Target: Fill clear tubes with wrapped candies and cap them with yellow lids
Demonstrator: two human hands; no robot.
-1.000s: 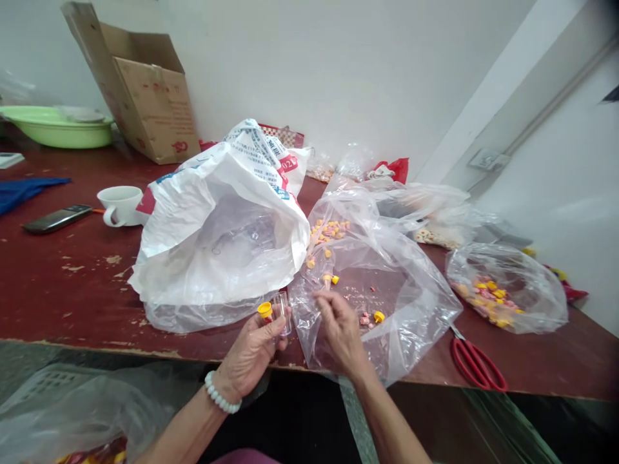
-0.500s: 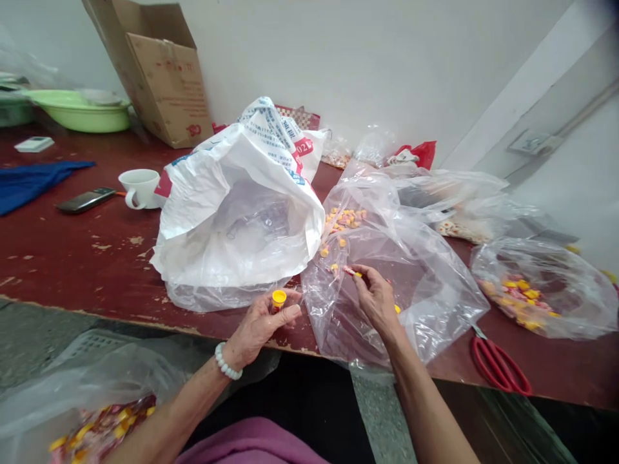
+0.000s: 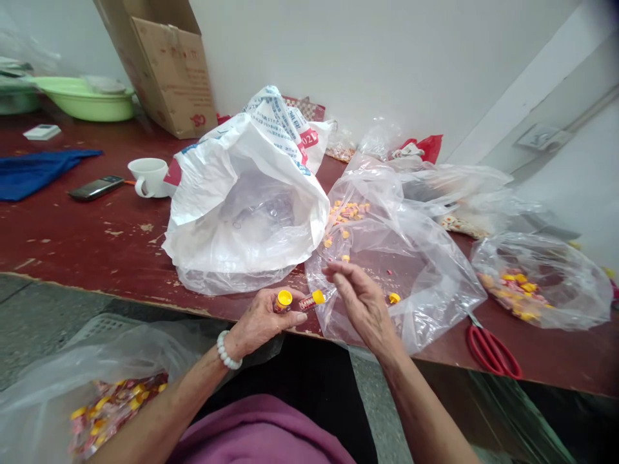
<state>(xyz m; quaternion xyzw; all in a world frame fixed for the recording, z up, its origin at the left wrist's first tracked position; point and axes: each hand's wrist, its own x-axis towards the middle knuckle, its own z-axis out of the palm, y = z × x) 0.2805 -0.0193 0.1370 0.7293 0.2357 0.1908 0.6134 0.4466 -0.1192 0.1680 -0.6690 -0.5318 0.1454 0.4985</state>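
My left hand (image 3: 265, 316), with a pale bead bracelet at the wrist, is closed around a small yellow-capped tube (image 3: 283, 300) that stands upright. A second small tube (image 3: 309, 300), with a dark red label and yellow cap, lies sideways at its fingertips, the cap pointing right. My right hand (image 3: 360, 303) hovers just right of that tube, fingers apart and nothing visible in them. Beneath it spreads a clear plastic bag (image 3: 420, 258) with several loose yellow-capped pieces. A large white printed sack (image 3: 207, 238) gapes open in front of my left hand.
Red-handled scissors (image 3: 492, 351) lie at the table's front edge. On the right sits another clear bag (image 3: 575, 283) of yellow-capped tubes; a third bag (image 3: 39, 393) is low left. A white cup (image 3: 149, 177), a phone (image 3: 97, 187) and a cardboard box (image 3: 176, 77) stand beyond.
My right hand has drawn slightly nearer and loosened its pinch. The second tube now lies at my left fingertips. The view has shifted slightly.
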